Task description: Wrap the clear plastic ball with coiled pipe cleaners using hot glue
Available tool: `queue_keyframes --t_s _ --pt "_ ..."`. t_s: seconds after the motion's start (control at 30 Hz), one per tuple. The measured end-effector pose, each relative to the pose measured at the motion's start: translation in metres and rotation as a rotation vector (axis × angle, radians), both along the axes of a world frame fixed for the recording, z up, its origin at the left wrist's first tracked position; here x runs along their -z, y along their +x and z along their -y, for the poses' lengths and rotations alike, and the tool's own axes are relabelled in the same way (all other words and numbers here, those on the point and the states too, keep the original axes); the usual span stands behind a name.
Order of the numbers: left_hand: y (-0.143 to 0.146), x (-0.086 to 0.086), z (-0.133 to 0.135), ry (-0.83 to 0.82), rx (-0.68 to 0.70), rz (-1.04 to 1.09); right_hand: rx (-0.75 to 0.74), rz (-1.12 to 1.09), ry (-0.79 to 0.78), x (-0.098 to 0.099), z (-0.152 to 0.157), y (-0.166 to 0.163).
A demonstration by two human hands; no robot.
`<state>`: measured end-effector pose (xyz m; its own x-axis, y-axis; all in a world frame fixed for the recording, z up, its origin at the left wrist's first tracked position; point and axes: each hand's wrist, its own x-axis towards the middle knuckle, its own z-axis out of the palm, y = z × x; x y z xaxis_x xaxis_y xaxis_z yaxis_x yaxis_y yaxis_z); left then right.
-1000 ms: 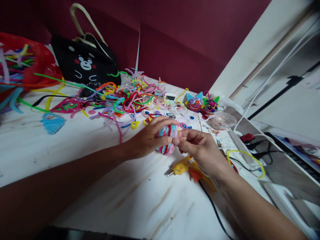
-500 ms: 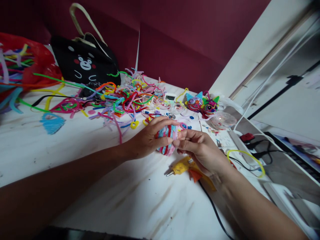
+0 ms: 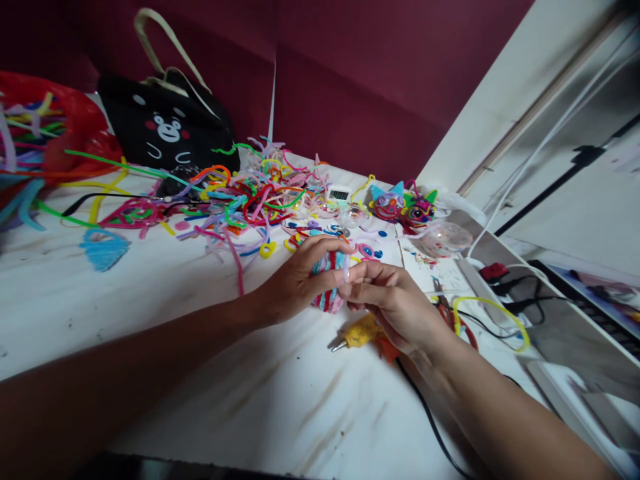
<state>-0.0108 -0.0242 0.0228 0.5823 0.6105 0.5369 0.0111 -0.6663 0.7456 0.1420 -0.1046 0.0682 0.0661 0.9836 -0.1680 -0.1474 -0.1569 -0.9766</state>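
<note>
My left hand [image 3: 295, 280] is wrapped round a ball covered in striped pipe cleaners [image 3: 329, 301], red, light blue and pink, held above the table. At the ball's right side a short lilac pipe cleaner [image 3: 346, 268] runs along the edge. The fingertips of my right hand [image 3: 387, 293] are pinched together on it, touching the ball; its far end is hidden by the fingers. Below my right hand lies a yellow glue gun [image 3: 363, 331] with its metal nozzle pointing left, partly covered by the hand and wrist.
A heap of coloured pipe cleaners [image 3: 265, 190] spreads behind my hands. Beyond stand a black bag [image 3: 165, 127], a small digital timer [image 3: 339, 195] and two pipe-cleaner figures [image 3: 387, 201]. Clear plastic domes [image 3: 445, 239], pliers [image 3: 443, 303] and a power strip [image 3: 477, 287] lie to the right.
My right hand and its pinched fingertips have shifted slightly left, closer over the ball's edge. The pliers at the right show more now. My left hand keeps its hold.
</note>
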Motion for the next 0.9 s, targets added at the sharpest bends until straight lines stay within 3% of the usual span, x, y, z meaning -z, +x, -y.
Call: queue_keyframes --t_s 0.33,0.67,0.9 --pt "-0.0003 0.0038 -0.0008 0.056 -0.034 0.008 -0.036 -0.01 0.073 0.0095 0.0004 -0.0023" --pt "-0.0004 0.0014 -0.0004 -0.037 -0.043 -0.028 -0.041 0.001 0.006 0.0023 0.0015 -0.0008" --pt "-0.0002 0.0044 -0.0013 0.019 -0.046 -0.032 -0.052 0.061 0.035 0.0092 0.0 0.0015"
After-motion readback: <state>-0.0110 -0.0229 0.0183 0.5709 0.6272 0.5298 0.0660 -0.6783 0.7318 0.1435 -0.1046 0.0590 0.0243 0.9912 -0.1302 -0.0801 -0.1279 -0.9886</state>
